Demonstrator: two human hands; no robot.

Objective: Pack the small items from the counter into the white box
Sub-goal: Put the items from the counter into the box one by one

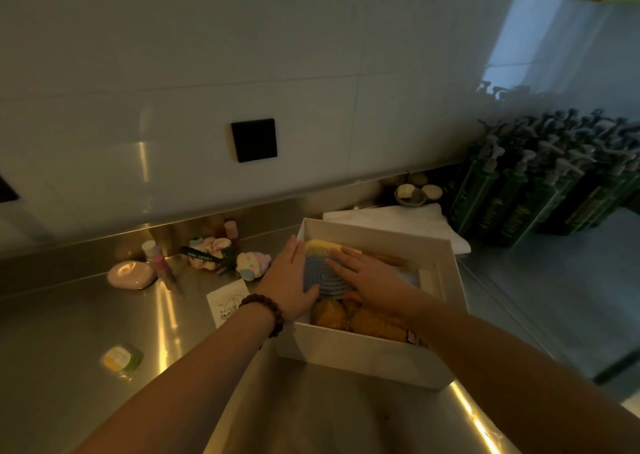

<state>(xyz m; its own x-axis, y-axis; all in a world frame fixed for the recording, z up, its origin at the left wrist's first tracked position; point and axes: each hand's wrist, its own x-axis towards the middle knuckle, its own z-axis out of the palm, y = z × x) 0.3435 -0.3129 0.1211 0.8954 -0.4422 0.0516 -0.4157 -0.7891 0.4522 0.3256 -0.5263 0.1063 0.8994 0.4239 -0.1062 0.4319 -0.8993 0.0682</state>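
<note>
The white box (367,353) stands on the steel counter (86,332), in front of me and a little to my right. Inside it, a round blue ribbed pad (320,275) lies on top of the other things, between my two hands. My left hand (289,280) is at the left side of the pad; the fingers are straight and close together, and the thumb touches the near edge of the pad. My right hand (372,277) lies flat on the right part of the pad, with the fingers straight and a little apart. Below the pad I see orange-brown items (360,320), and behind it a yellow comb (325,246). On the counter to the left there are a pink oval case (131,275), a pastel plush toy (252,264) and a small white card (227,299).
</note>
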